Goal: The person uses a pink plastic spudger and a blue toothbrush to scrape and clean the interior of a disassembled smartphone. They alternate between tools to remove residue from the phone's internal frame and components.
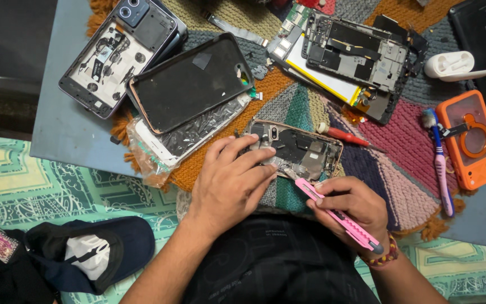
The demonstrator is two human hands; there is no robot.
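Note:
An opened phone (pixel 302 147) with its back removed and circuit parts exposed lies on a multicoloured woven mat (pixel 392 149). My left hand (pixel 229 183) rests on the phone's near left corner, fingers spread across it and holding it down. My right hand (pixel 352 211) grips a pink utility knife (pixel 336 213), whose blade tip touches the inside of the phone near its lower edge.
A red-handled screwdriver (pixel 344 135) lies just right of the phone. Other dismantled phones (pixel 111 53), a black case (pixel 189 81), a bagged phone (pixel 170 143), a stripped phone frame (pixel 355 53), an orange case (pixel 471 138), a toothbrush (pixel 440 163) and a white earbud case (pixel 451 65) surround it. A dark cap (pixel 91 253) lies lower left.

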